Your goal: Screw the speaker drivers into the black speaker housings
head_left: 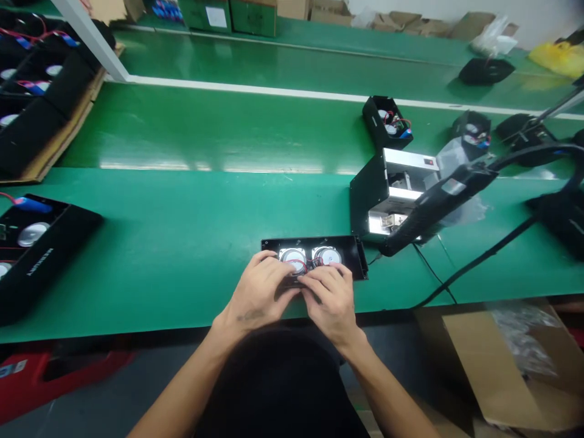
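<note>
A black speaker housing [350, 258] lies open side up near the front edge of the bench. Inside it sit two round speaker drivers [327, 256] with silvery frames, and thin red and black wires [312, 264] run between them. My left hand [261, 288] is closed around the near left side of the housing, fingers over the left driver and thumb outside the near wall. On the near wall farther right, my right hand [332, 295] is closed too, its fingertips bent inward beside the wires. Whether those fingertips pinch a wire is hidden.
A silver-and-black machine [387, 188] stands behind the housing on the right, with a black arm [442, 204] and cables beside it. Another open housing [41, 249] lies left. More stand in a cardboard tray [73, 131]. An open carton [493, 371] is below the bench at right.
</note>
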`<state>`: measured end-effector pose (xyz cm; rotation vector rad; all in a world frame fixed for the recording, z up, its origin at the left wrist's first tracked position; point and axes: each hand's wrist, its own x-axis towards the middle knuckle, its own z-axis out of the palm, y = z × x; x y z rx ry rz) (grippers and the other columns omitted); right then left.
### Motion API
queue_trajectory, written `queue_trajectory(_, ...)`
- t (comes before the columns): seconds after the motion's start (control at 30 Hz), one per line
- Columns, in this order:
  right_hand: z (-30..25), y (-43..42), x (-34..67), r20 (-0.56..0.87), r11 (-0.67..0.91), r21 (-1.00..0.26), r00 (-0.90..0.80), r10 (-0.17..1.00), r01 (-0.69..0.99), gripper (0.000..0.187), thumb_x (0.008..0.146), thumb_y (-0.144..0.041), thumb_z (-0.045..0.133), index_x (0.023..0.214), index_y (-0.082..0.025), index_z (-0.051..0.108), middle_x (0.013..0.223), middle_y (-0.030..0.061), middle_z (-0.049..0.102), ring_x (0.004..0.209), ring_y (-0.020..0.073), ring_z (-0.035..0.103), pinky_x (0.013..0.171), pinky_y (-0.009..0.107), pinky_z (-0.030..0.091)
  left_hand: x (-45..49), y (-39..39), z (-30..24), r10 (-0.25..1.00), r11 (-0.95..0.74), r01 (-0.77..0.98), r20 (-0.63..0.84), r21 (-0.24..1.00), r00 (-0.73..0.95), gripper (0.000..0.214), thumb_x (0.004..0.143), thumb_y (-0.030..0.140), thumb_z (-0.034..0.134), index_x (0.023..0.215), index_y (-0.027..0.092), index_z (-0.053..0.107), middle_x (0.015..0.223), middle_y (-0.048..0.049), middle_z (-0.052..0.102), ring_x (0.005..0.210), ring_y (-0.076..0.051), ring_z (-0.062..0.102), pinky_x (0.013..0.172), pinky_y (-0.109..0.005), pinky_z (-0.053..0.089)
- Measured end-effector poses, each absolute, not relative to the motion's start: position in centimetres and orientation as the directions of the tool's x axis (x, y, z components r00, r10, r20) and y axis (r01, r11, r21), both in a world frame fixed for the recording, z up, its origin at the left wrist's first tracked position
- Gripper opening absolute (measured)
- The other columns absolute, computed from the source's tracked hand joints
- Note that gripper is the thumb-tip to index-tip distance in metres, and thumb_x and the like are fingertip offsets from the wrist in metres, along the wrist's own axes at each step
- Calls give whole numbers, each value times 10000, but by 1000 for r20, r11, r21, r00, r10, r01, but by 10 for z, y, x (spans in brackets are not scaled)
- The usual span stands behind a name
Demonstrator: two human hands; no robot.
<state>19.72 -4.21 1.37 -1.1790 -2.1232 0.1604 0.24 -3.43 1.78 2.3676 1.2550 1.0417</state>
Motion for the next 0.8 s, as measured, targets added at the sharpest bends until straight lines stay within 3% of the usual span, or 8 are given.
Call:
queue_trajectory(0.17, 11, -46, 198, 514, 566, -426, -325, 794, 706, 206, 916, -59, 684, 1029, -230, 711, 927, 6, 797, 937, 203, 738, 1068, 483, 409, 3, -41, 26, 827, -560, 690, 366, 459, 427, 318, 959, 127, 625, 1266, 196, 582, 1006, -42, 783, 899, -227, 703, 972, -462, 502)
queue_trajectory(0.37, 12, -43, 197, 523, 565, -442, -312, 793, 696, 216, 916, -64, 689, 1006, -260, 716, 878, -20, 801, 901, 194, 747, 1045, 469, 400, 8, -36, 24, 871, -491, 682, 336, 542, 359, 352, 956, 141, 646, 1288, 231, 574, 977, 1, 809, 829, -201, 705, 908, -428, 482)
queue_trajectory(0.6, 3, -46, 194, 608, 579, -434, -249, 754, 690, 218, 887, -40, 704, 873, -257, 691, 742, -58, 757, 750, 156, 720, 942, 443, 403, 8, -37, 22, 876, -482, 607, 326, 632, 355, 168, 925, 101, 651, 1020, 240, 649, 882, 48, 788, 722, -143, 689, 873, -393, 465)
queue_trajectory(0.7, 16, -38, 197, 536, 574, -438, -311, 785, 692, 184, 908, -68, 708, 958, -245, 721, 813, -22, 775, 812, 177, 716, 951, 444, 437, 3, -29, 27, 884, -462, 583, 297, 668, 361, 197, 939, 186, 710, 1120, 246, 658, 939, 26, 800, 791, -165, 708, 917, -399, 469)
queue_trajectory(0.8, 41, -8, 200, 389, 571, -462, -424, 818, 678, 136, 908, -148, 749, 1009, -238, 755, 911, 13, 794, 883, 207, 719, 931, 443, 486, -8, -2, 34, 917, -357, 497, 197, 791, 346, 367, 917, 361, 773, 1252, 269, 657, 995, 14, 805, 878, -182, 725, 912, -365, 500)
